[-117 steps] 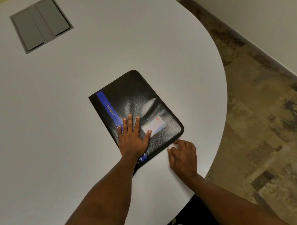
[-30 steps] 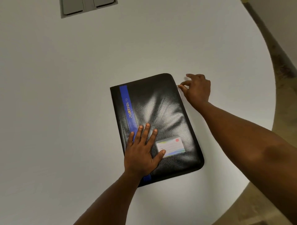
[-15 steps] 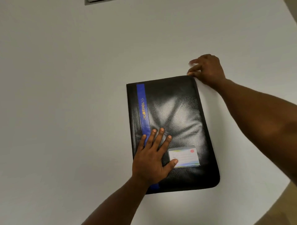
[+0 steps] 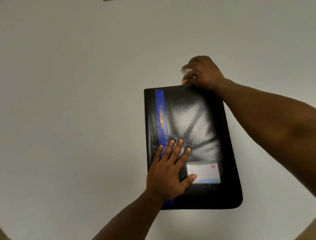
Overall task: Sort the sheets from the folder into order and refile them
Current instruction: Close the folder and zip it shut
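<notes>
A black zip folder [image 4: 193,120] lies closed on the white table [image 4: 68,120]. It has a blue stripe [image 4: 161,116] with gold lettering and a label card [image 4: 205,171] in a clear pocket. My left hand [image 4: 168,173] presses flat on the folder's near left part, fingers spread and thumb tip on the card. My right hand [image 4: 203,72] is at the folder's far edge, near its right corner. Its fingers are curled and pinch the small zip pull there. No sheets are visible.
A sliver of a grey hatch [image 4: 109,0] shows at the table's far edge of view. My right forearm [image 4: 266,123] crosses above the folder's right side. A strip of floor shows at the bottom right corner.
My right hand has travelled from the folder's near right corner up its right side, round the far right corner and onto the far edge. The folder has turned to lie upright. My left hand stays pressed.
</notes>
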The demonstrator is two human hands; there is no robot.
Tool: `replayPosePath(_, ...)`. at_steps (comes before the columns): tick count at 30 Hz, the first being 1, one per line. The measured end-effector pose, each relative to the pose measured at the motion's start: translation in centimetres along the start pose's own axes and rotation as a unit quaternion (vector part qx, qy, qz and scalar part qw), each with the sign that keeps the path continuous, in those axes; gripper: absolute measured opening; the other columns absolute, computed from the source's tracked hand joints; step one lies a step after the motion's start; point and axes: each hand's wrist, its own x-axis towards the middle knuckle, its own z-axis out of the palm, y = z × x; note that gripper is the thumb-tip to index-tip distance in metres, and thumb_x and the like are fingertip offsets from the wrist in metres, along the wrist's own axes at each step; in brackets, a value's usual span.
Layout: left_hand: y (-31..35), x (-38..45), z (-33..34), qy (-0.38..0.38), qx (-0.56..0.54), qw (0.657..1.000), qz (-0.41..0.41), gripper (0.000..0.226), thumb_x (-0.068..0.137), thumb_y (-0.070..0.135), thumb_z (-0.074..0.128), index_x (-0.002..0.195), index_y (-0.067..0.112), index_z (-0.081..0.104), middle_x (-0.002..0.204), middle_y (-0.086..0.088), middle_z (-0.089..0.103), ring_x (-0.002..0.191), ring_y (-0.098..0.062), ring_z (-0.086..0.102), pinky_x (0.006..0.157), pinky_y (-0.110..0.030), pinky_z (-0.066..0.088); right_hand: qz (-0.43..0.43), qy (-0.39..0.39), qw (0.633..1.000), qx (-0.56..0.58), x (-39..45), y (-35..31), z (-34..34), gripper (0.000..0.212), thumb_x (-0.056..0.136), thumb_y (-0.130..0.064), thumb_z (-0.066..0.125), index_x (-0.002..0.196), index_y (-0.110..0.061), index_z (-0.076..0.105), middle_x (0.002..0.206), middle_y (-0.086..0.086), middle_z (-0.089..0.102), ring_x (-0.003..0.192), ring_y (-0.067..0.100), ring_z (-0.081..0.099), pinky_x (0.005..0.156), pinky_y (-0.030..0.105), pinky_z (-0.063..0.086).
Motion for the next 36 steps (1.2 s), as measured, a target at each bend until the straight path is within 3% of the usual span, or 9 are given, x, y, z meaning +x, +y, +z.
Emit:
replayPosePath(7,0.1,0.0,0.0,-0.014,0.003,1.000,-0.002,0.076,0.089,0.073,0.035,0.151,0.031,0.027,0.162,0.003,0.011,0.150,-0.019,0.004,0.118,-0.048,0.016,-0.015,0.012,1.000,0.002,2.7,-3.6,1.8,0.029,0.086,-0.049,0.058,0.093,-0.030,0.079,0.126,-0.008,0.065,0.121,0.023,0.049,0.103,0.037,0.026)
replayPosePath(16,-0.2,0.0,0.1,-0.015,0.003,1.000,-0.003,0.075,0.090,0.073,0.032,0.152,0.031,0.024,0.162,0.003,0.009,0.150,-0.019,0.002,0.119,-0.048,0.014,0.017,0.004,1.000,0.023,5.6,-8.9,3.8,0.021,0.088,-0.045,0.061,0.096,-0.035,0.078,0.127,-0.013,0.063,0.124,0.019,0.046,0.105,0.035,0.024)
replayPosePath(22,-0.1,0.0,0.3,-0.009,-0.003,1.000,-0.005,0.075,0.089,0.073,0.032,0.151,0.031,0.026,0.162,0.003,0.010,0.150,-0.018,0.003,0.119,-0.047,0.013,0.056,-0.024,0.998,0.035,5.9,-9.5,4.3,0.023,0.089,-0.047,0.058,0.099,-0.037,0.076,0.125,-0.011,0.065,0.120,0.018,0.048,0.101,0.034,0.029)
replayPosePath(25,-0.1,0.0,0.1,-0.005,-0.004,1.000,-0.008,0.075,0.089,0.073,0.033,0.151,0.031,0.028,0.162,0.004,0.012,0.149,-0.018,0.004,0.119,-0.046,0.014,0.069,-0.024,0.997,0.024,5.4,-10.1,4.6,0.031,0.096,-0.043,0.047,0.106,-0.029,0.073,0.118,-0.003,0.067,0.117,0.025,0.054,0.098,0.037,0.037)
replayPosePath(29,-0.2,-0.2,0.1,-0.004,-0.004,1.000,-0.005,0.076,0.089,0.073,0.033,0.152,0.031,0.024,0.162,0.005,0.010,0.149,-0.017,0.003,0.119,-0.046,0.013,0.107,0.011,0.993,0.055,1.4,-11.0,4.4,0.049,0.097,-0.045,0.039,0.132,-0.016,0.059,0.139,0.006,0.056,0.132,0.028,0.047,0.109,0.042,0.032)
replayPosePath(36,-0.2,-0.4,-0.1,0.015,-0.022,1.000,0.003,0.077,0.089,0.071,0.036,0.152,0.029,0.023,0.162,0.003,0.011,0.149,-0.018,0.006,0.118,-0.048,0.018,0.244,0.080,0.967,0.002,-15.4,-12.4,4.3,0.053,0.098,-0.050,0.039,0.135,-0.017,0.057,0.149,0.010,0.045,0.138,0.030,0.040,0.111,0.047,0.034)
